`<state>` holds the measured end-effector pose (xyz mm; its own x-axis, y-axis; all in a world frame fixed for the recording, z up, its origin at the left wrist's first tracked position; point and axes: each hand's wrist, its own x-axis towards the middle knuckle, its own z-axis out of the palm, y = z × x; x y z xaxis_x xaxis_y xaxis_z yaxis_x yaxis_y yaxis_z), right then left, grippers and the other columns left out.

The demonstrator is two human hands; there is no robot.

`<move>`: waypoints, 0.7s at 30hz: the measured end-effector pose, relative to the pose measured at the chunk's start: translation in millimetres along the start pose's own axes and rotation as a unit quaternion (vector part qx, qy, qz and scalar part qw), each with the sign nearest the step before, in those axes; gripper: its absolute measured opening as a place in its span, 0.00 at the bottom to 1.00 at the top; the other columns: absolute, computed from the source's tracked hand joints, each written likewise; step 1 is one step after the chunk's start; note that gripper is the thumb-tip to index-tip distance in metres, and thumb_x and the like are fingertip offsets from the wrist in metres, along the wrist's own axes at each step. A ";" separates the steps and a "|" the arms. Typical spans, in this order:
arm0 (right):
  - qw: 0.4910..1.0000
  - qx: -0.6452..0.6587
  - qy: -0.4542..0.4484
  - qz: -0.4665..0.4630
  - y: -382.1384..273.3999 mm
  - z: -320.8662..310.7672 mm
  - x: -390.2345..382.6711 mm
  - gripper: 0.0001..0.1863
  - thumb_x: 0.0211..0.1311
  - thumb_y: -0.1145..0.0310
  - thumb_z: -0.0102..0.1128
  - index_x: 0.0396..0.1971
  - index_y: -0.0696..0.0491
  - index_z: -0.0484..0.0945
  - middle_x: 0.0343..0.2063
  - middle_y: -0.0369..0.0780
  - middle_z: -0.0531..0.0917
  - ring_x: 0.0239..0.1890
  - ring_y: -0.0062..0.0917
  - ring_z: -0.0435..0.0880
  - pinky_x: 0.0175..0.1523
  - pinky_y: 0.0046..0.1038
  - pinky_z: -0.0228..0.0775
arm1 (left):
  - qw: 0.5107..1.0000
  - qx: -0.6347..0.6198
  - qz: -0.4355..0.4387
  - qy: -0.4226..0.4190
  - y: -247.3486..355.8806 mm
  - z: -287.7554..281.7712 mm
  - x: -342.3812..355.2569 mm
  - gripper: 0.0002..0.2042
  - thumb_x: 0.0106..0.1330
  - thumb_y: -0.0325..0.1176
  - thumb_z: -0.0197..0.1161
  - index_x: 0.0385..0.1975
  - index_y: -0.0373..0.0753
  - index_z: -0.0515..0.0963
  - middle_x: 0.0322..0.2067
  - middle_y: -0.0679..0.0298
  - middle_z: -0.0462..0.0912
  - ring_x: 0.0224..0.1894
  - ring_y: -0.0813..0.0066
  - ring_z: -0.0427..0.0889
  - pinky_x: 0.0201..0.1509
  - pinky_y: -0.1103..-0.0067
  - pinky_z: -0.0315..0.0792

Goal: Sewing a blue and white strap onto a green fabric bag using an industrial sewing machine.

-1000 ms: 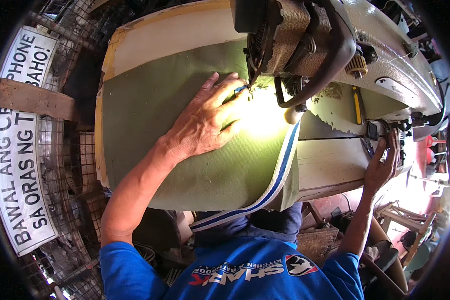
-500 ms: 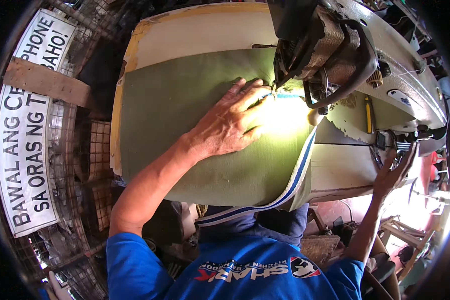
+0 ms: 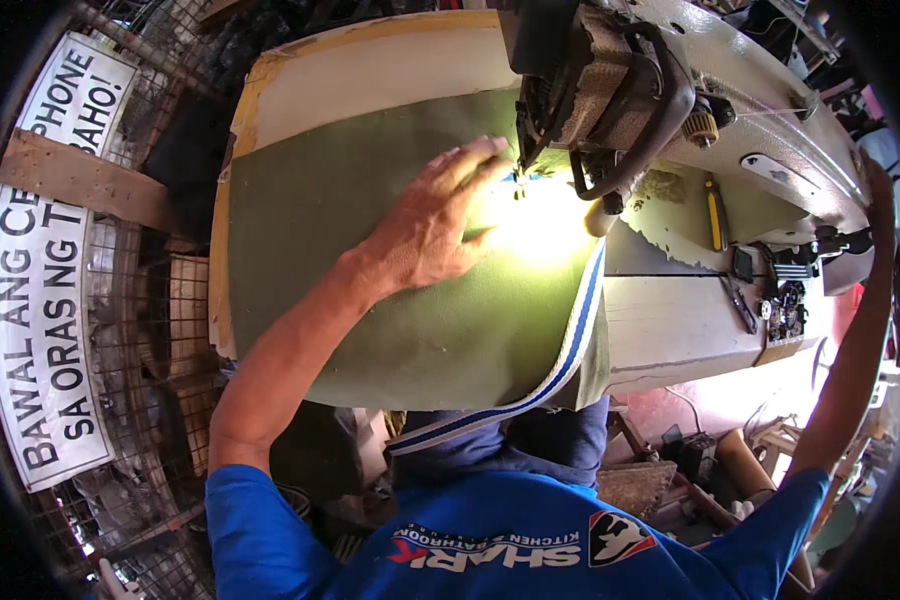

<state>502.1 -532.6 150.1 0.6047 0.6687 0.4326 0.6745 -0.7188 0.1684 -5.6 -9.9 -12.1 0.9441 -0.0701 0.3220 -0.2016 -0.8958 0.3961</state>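
Note:
A sewing machine (image 3: 715, 75) reaches over a large sheet of olive-green fabric (image 3: 315, 215). My left hand (image 3: 420, 220) is over the fabric, fingers stretched toward the lit needle area, thumb apart; it grips nothing. A white webbing strap (image 3: 568, 350) with blue stripes runs from under the machine's head, over the fabric's near edge and down to my lap. Glare washes out the stitching spot. My right hand (image 3: 877, 185) is up at the far right end of the machine, by its body. Its fingers are mostly hidden there.
A yellow-handled tool (image 3: 716, 215) lies on the machine bed. Small dark metal parts (image 3: 785, 308) sit on the table's right side. A wire grid (image 3: 135, 330) with white signs (image 3: 45, 350) and a wooden board (image 3: 85, 180) stands at the left.
My right hand has gone up and away from beside the metal parts to the machine's right end. My left hand has drawn slightly back from the needle area.

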 end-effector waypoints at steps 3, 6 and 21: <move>0.986 0.154 -0.023 0.066 7.6 9.9 -7.9 0.25 0.69 0.59 0.51 0.62 0.55 0.70 0.53 0.44 0.77 0.55 0.37 0.73 0.59 0.34 0.63 | 0.998 0.038 -0.040 0.010 -4.6 3.7 7.9 0.27 0.62 0.34 0.63 0.60 0.32 0.68 0.65 0.53 0.63 0.70 0.53 0.61 0.76 0.59 0.52; 0.998 0.041 0.031 -0.027 10.3 16.2 -27.0 0.28 0.65 0.67 0.48 0.67 0.54 0.66 0.64 0.45 0.72 0.68 0.36 0.67 0.71 0.33 0.57 | 0.991 0.117 -0.018 -0.055 -8.7 8.8 15.2 0.25 0.64 0.34 0.59 0.61 0.32 0.67 0.66 0.53 0.62 0.71 0.52 0.58 0.76 0.58 0.51; 0.997 0.019 -0.059 -0.055 23.2 13.6 49.8 0.22 0.67 0.64 0.49 0.58 0.56 0.74 0.52 0.44 0.76 0.54 0.30 0.73 0.58 0.30 0.61 | 0.985 0.126 -0.037 -0.108 -73.1 -1.6 69.2 0.23 0.73 0.37 0.46 0.65 0.36 0.65 0.70 0.57 0.60 0.74 0.56 0.54 0.77 0.60 0.46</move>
<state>553.6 -513.4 163.6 0.5706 0.7618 0.3066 0.7532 -0.6343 0.1742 74.1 51.4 -17.3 0.9929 -0.0673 0.0978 -0.0839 -0.9807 0.1765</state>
